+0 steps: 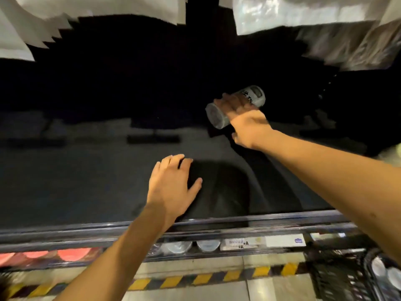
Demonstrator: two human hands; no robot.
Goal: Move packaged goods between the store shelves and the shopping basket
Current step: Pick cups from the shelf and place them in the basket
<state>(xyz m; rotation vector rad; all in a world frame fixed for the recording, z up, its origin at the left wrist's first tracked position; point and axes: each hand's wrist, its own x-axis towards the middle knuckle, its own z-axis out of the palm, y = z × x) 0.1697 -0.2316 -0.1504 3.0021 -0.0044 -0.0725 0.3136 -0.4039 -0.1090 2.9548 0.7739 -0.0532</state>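
1. Dark shelf (86,181); pale packages (303,16) at 12 o'clock, black basket (325,276) at 5 o'clock.
2. Right hand (245,122) grips tilted grey canister (255,96) over the shelf, 1 o'clock.
3. Left hand (173,185) at centre, fingers spread, holding nothing.

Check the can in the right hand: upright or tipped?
Tipped. Held by the right hand, the can slants across the view, one end at lower left, the other at upper right.
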